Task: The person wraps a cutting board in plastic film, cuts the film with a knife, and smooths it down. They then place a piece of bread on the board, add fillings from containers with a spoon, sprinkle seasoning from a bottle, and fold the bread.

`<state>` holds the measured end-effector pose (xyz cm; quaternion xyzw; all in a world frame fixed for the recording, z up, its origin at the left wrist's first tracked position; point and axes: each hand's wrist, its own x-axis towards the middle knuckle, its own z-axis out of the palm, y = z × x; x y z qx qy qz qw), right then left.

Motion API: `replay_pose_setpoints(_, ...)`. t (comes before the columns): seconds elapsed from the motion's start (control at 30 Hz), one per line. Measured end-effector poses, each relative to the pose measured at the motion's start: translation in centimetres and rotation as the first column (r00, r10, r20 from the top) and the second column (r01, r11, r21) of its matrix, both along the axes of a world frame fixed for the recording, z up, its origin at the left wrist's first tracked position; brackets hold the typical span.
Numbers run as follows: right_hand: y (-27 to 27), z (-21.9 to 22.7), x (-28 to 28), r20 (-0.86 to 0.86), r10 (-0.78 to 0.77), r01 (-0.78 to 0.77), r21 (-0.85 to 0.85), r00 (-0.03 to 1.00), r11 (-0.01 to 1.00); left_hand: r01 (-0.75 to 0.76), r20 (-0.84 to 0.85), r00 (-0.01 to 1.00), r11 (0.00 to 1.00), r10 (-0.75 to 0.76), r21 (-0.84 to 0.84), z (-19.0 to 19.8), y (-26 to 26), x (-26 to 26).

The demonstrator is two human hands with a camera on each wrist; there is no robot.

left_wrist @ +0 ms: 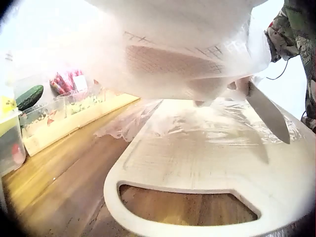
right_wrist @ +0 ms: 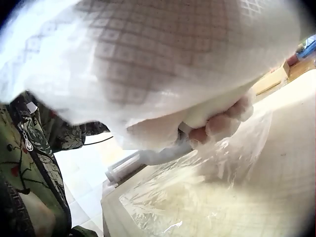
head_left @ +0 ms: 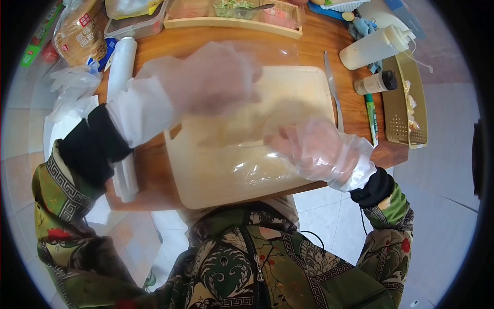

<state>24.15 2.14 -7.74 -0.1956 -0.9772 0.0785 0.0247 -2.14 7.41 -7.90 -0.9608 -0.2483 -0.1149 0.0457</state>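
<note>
My left hand [head_left: 216,80], in a clear plastic glove, is blurred over the upper left of the cream cutting board [head_left: 195,185]; whether its fingers hold anything I cannot tell. My right hand [head_left: 314,147], gloved too, grips a knife [left_wrist: 269,113] above the board. Its blade points left toward the board's handle side and shows as a faint blur in the head view. Beneath the hands a sheet of clear plastic film [head_left: 257,172] lies wrinkled and shiny on the board. In the right wrist view the curled fingers [right_wrist: 222,126] sit close over this film.
Left of the board lies a long white roll [head_left: 123,67], near bagged bread [head_left: 82,33]. A wooden box [head_left: 231,23] of chopped food stands behind. On the right are another knife [head_left: 332,87], a squeeze bottle [head_left: 368,49], a black-capped shaker [head_left: 373,83], a green tube [head_left: 370,116] and a basket [head_left: 399,116].
</note>
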Motion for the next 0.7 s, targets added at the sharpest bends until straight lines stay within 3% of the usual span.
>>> replay_pose_setpoints(0.03,0.0,0.0,-0.1,0.029,0.003,-0.004,0.038,1.0,0.999,-0.105,-0.158,0.983,0.992,0.092,-0.075,1.0,-0.5,-0.1)
replay_pose_setpoints(0.17,0.0,-0.3,-0.3,0.058,-0.044,0.047,-0.034,0.997,0.998,-0.075,-0.166,0.984,0.993,0.059,-0.088,1.9,-2.1,-1.9)
replay_pose_setpoints(0.23,-0.1,-0.8,-0.3,0.027,-0.023,0.022,0.046,0.999,0.999,-0.147,-0.178,0.979,0.942,0.095,-0.301,2.4,-2.6,-3.0)
replay_pose_setpoints(0.37,-0.2,-0.6,-0.6,-0.002,-0.019,0.019,0.033,1.0,0.999,-0.277,-0.232,0.954,0.845,0.188,-0.457,2.1,-4.1,-4.6)
replay_pose_setpoints(0.43,-0.4,-0.8,-0.6,-0.004,-0.024,0.024,0.041,1.0,0.999,-0.16,0.106,0.961,0.825,0.256,-0.542,0.3,-5.2,-5.8)
replay_pose_setpoints(0.47,-0.5,-0.8,-0.6,-0.003,-0.025,0.025,0.043,1.0,0.999,-0.158,0.108,0.961,0.826,0.255,-0.541,0.7,-5.5,-5.5)
replay_pose_setpoints(0.53,-0.5,-0.6,-0.5,-0.032,-0.067,0.065,-0.056,0.997,0.996,-0.385,-0.233,0.923,0.705,0.307,-0.595,2.2,-5.6,-3.9)
replay_pose_setpoints(0.7,-0.6,-0.3,-0.7,0.003,-0.01,0.01,-0.117,1.0,0.993,-0.503,-0.4,0.864,0.57,0.306,-0.649,1.6,-4.9,-2.7)
